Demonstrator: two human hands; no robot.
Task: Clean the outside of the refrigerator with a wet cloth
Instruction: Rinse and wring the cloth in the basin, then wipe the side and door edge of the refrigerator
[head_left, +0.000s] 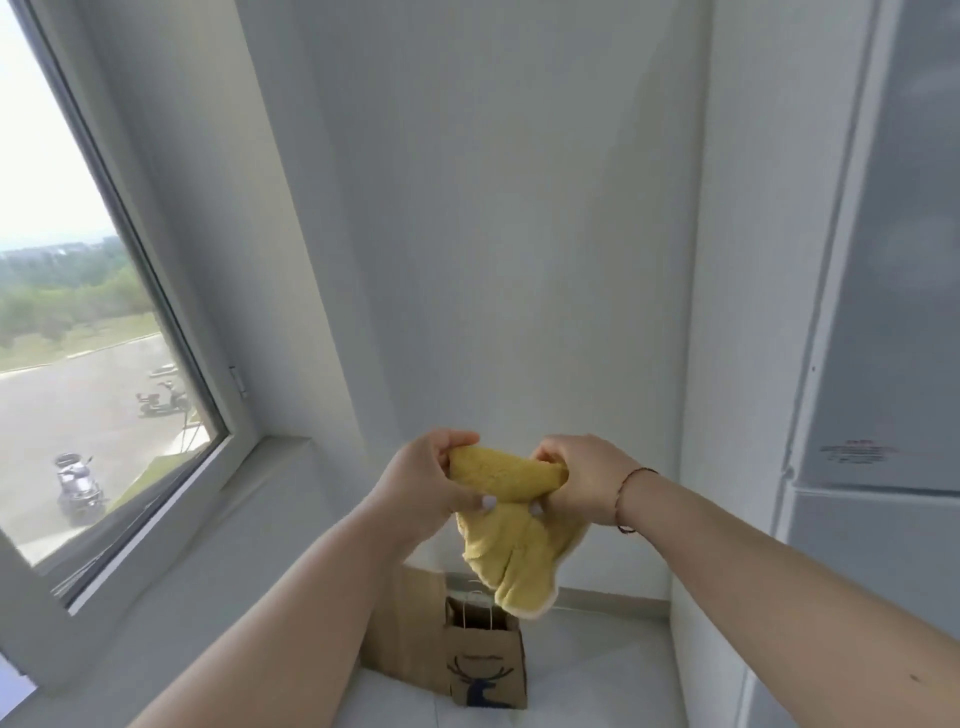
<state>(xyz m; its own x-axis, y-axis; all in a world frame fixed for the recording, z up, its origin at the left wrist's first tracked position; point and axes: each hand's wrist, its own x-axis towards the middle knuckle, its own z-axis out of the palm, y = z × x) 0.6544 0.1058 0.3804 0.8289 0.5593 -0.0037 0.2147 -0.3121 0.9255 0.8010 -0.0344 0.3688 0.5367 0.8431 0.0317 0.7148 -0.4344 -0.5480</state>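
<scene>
Both hands hold the yellow cloth up in the air, the left hand and the right hand each curled tight round one end. It looks like folding, so a flat, neat pad would wipe best. The fridge stands at the right, and paper bags sit on the floor below the cloth, maybe underfoot.

Left of my hands: window, daylight, parked scooters outside. Ahead: white wall. Below: brown paper bags on pale floor.
</scene>
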